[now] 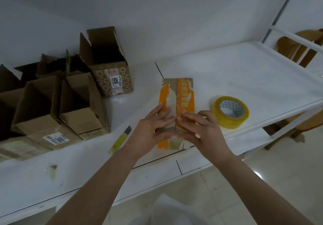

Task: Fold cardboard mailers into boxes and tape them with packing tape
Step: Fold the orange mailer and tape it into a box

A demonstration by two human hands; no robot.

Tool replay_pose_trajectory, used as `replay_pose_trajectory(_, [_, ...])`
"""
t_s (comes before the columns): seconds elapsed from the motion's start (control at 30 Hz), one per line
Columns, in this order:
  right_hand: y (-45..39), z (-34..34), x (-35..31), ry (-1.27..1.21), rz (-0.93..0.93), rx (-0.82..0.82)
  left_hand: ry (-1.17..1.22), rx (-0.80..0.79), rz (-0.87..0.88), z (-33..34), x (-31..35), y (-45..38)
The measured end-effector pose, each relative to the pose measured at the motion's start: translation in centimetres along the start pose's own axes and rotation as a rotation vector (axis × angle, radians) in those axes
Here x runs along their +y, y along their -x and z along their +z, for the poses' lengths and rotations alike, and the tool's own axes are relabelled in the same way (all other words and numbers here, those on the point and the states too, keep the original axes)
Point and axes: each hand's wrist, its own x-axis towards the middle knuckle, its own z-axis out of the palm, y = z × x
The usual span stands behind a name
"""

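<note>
A small cardboard box [181, 93] with orange printing and torn old tape lies on the white table [244, 71], its two flaps meeting in a centre seam. My left hand [150, 128] presses flat on the left flap with straight fingers. On the right flap rests my right hand [202, 128], its fingers also laid flat, the fingertips of both hands nearly meeting at the seam. A roll of clear yellowish packing tape [231, 112] lies on the table just right of the box, untouched.
A yellow utility knife [119, 141] lies left of my left forearm. Several open brown cardboard boxes [73, 102] crowd the table's left side, one taller box [110, 62] behind them. A wooden chair [297, 50] stands beyond the table's right end.
</note>
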Motion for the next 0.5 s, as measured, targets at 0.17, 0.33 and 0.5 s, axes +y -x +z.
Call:
replay_pose_trajectory(0.17, [0.9,0.8,0.1,0.054,-0.016,0.014,-0.057,-0.045,0.042,-0.1,0.0,0.3])
replay_pose_trajectory(0.33, [0.7,0.6,-1.4,0.055,0.067,0.077,-0.029,-0.038,0.075,-0.3,0.3,1.0])
replay_pose_trajectory(0.5, [0.1,1.7,-3.7,0.266,0.215,0.083,0.248,0.065,0.025,-1.0,-0.6,2.9])
